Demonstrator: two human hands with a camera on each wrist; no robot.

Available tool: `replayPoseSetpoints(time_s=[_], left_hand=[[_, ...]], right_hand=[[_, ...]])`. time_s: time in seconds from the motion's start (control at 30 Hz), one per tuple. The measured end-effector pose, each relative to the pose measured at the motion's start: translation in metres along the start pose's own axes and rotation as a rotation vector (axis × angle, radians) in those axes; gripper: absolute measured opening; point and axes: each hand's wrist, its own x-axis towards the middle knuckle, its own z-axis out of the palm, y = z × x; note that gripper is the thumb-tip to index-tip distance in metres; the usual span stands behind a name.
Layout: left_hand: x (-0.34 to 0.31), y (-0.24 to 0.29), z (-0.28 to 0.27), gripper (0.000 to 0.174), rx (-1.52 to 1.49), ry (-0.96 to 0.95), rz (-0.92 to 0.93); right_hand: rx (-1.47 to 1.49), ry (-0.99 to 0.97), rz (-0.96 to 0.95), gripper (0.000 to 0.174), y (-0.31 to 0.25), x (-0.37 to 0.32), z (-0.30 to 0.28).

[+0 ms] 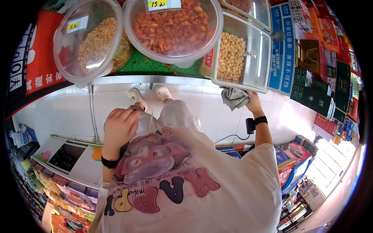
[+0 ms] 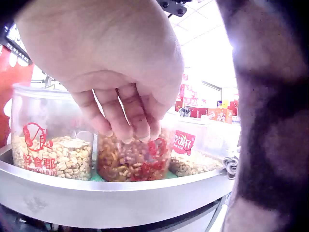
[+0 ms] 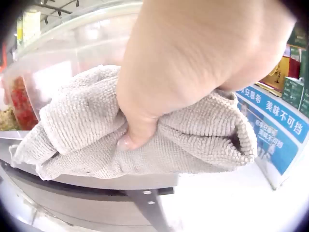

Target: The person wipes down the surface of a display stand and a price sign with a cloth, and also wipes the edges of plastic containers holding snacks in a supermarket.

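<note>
Right fingers (image 3: pixel 139 131) around cloth (image 3: pixel 178 147) (grey)

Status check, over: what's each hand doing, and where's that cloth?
Right hand grips the gray cloth beside the metal counter rim. Left hand loosely curled, holding nothing. Possibly in the way: clear snack tubs alongside.

Grey, that's my ribbed cloth (image 1: pixel 234 98)! My shirt (image 1: pixel 194 206) flashes pink, navy and yellow print on off-white, and the board (image 1: pixel 281 50) answers white on blue!
</note>
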Motion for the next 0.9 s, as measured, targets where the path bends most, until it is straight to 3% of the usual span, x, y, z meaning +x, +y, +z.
replayPoseSetpoints(time_s=[0.13,0.23,0.33,0.47,0.57,0.6,0.7,0.77,0.9], left_hand=[[-0.005,-0.01,0.0,0.021,-0.006,0.01,-0.002],[0.001,-0.017,0.003,0.02,-0.013,0.01,0.029],[0.018,-0.015,-0.001,0.02,-0.026,-0.006,0.092],[0.039,-0.012,-0.012,0.02,-0.052,-0.039,0.166],[0.046,-0.017,-0.017,0.02,-0.031,-0.043,0.176],[0.044,-0.018,-0.018,0.02,-0.022,-0.049,0.173],[0.039,-0.022,-0.024,0.019,-0.01,-0.042,0.165],[0.035,-0.022,-0.025,0.019,-0.014,-0.036,0.149],[0.028,-0.021,-0.013,0.018,0.0,0.011,0.106]], right_hand=[[-0.076,-0.107,0.081,0.048,-0.01,0.004,0.0],[-0.061,0.064,-0.168,0.048,-0.066,0.017,0.015],[-0.084,0.016,-0.219,0.05,-0.106,0.031,0.037],[0.06,0.032,-0.216,0.047,-0.088,0.029,0.031],[0.106,0.03,-0.227,0.042,-0.038,0.02,0.02],[0.13,-0.088,-0.044,0.04,-0.032,0.017,0.007],[0.138,-0.185,0.184,0.04,-0.016,0.014,-0.011],[0.073,-0.06,0.058,0.042,0.002,0.011,0.006],[0.017,0.006,-0.021,0.044,-0.018,0.01,0.007]])
